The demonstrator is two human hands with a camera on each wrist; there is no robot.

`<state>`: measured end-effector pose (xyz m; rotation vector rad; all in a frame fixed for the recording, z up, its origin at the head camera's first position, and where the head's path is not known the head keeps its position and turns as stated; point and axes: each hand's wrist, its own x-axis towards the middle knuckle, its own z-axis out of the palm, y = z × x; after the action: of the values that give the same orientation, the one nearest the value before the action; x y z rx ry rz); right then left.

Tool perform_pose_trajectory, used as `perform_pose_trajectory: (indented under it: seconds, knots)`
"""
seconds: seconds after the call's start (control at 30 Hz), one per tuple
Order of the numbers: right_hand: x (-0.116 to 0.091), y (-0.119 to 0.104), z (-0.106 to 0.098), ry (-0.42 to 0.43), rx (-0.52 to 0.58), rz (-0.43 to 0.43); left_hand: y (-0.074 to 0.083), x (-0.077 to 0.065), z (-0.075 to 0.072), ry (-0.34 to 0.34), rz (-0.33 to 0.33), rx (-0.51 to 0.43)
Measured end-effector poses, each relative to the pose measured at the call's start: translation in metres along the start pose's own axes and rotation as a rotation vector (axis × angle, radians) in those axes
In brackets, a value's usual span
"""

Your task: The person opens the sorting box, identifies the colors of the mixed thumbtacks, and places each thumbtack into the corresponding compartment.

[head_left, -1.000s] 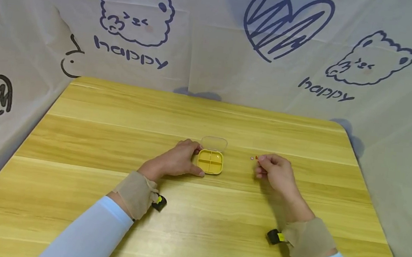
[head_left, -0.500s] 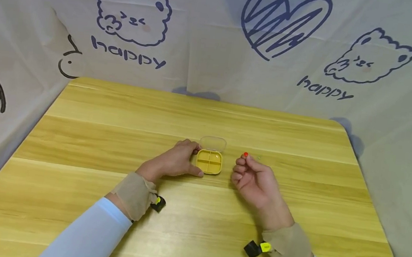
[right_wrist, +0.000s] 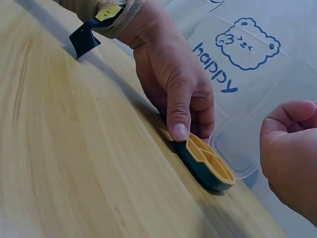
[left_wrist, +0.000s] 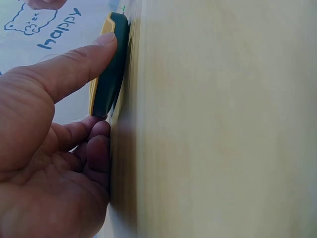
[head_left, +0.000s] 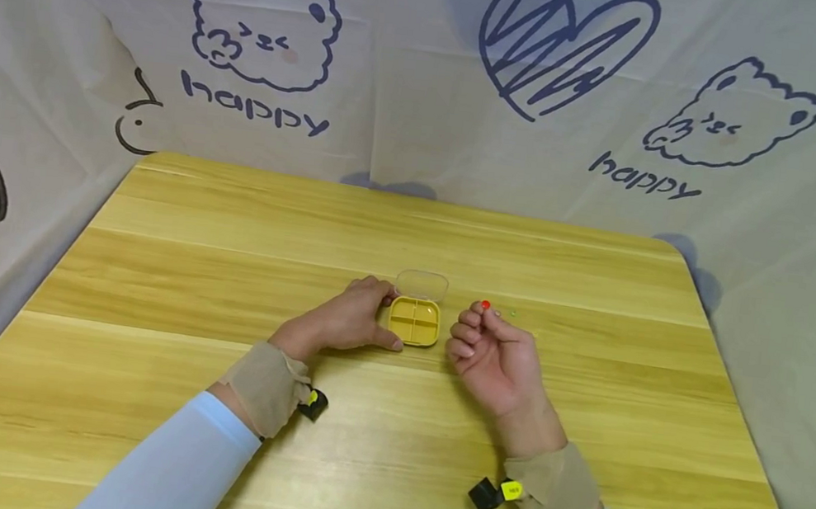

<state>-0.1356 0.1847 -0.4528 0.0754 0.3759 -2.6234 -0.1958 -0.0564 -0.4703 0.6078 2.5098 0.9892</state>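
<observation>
A small pill box stands on the wooden table, its yellow inside split by dividers into several compartments. Its clear lid is swung up at the back. My left hand holds the box by its left end, thumb at the front and fingers behind; the left wrist view shows the thumb against the box's dark green side. To the right of the box, my right hand is turned palm up and pinches a red pill between thumb and forefinger. In the right wrist view the fingertips are mostly out of frame.
A tiny pale pill lies on the table behind my right hand, with another small bit showing close to the thumb. White cloth with drawings hangs behind the table's far edge and at both sides.
My right hand has picked up the red pill, turned palm up and moved left toward the pill box. It shifts only slightly in the last half second. The left hand stays on the box.
</observation>
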Motion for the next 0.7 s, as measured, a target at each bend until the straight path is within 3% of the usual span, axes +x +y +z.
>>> perform_pose_trajectory:
  seconds: [0.47, 0.7]
  knots:
    - [0.0017, 0.0024, -0.0040, -0.037, 0.041, -0.009, 0.0004, 0.0002, 0.0000, 0.001, 0.000, -0.003]
    - [0.0027, 0.0024, -0.0055, -0.017, 0.031, -0.016, 0.0003, 0.0001, 0.0000, 0.002, 0.002, -0.009]
